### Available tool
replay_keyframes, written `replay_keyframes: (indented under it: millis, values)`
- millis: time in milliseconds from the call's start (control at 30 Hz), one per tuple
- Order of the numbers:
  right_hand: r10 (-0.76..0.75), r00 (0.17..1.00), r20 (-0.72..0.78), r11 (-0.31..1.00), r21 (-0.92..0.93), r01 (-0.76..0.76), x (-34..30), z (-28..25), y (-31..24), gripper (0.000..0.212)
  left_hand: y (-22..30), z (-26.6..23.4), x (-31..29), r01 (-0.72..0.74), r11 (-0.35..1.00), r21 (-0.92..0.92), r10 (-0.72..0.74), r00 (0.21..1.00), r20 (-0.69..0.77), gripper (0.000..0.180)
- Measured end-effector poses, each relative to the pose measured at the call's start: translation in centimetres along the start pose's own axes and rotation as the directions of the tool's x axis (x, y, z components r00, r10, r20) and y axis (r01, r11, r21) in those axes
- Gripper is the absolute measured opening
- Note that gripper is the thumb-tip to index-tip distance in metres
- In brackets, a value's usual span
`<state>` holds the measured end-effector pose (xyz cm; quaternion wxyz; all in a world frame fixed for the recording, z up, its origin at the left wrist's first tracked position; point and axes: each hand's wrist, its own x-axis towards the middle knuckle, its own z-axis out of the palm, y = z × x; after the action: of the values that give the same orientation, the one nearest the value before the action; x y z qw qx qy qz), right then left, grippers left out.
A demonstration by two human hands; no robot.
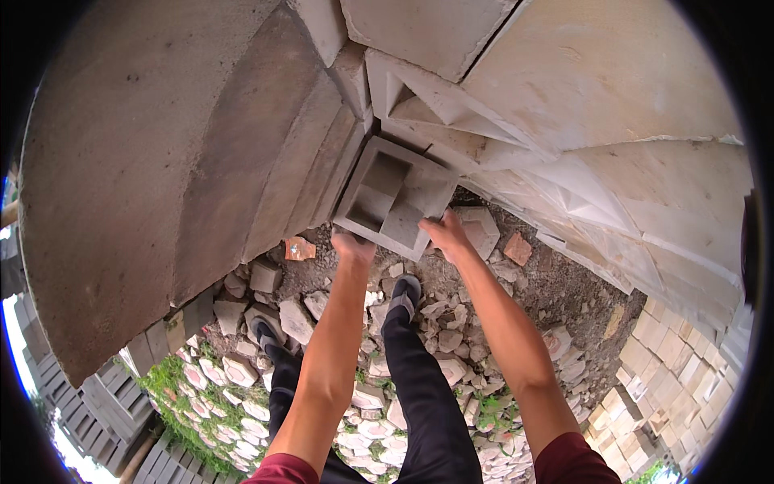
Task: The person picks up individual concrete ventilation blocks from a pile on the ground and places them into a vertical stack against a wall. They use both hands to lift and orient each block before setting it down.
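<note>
— What's in the hands?

— A grey concrete block [393,198], square, with stepped recesses cast into its face. Both hands are on it. The left hand [353,244] is clamped on the near edge toward the lower left corner, fingers curled under the rim. The right hand [445,232] grips the lower right corner, thumb on the face side, fingers wrapped round the back.

— Is the block on the ground?

— No, it's held up in front of the person, above the rubble [451,339]. Its far edge sits right against the stacks: a tall pile of flat slabs [161,161] on the left, and pale moulded blocks [580,161] with diagonal ribs on the right. Whether it touches them or only comes close, I can't tell from here.

— And underfoot?

— Broken pieces of concrete and dirt. The person wears dark trousers and dark shoes; the right shoe [405,289] is planted on the rubble just below the block, the left shoe [264,331] further back to the left. A small orange shard [299,248] lies just left of the left hand.

— Anything else about?

— Hexagonal pavers [234,387] scattered among weeds at lower left, and a neat pile of pale bricks [669,355] at lower right. Red sleeves [568,461] show at the bottom edge.
</note>
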<state>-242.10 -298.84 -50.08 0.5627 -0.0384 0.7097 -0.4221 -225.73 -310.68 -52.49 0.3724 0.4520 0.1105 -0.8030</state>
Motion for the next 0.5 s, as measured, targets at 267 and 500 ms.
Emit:
replay_keyframes:
  millis: [267, 500]
  values:
    - [0.083, 0.987, 0.139, 0.996, -0.025, -0.080, 0.5, -1.7, -1.4, 0.052, -1.0, 1.3, 0.3, -0.058, 0.991, 0.117, 0.061, 0.998, -0.024, 0.051]
    - [0.130, 0.991, 0.027, 0.986, 0.104, -0.133, -2.1, -0.4, -0.8, 0.073, -1.2, 1.8, -1.8, 0.066, 0.956, 0.287, -0.010, 0.981, -0.192, 0.056]
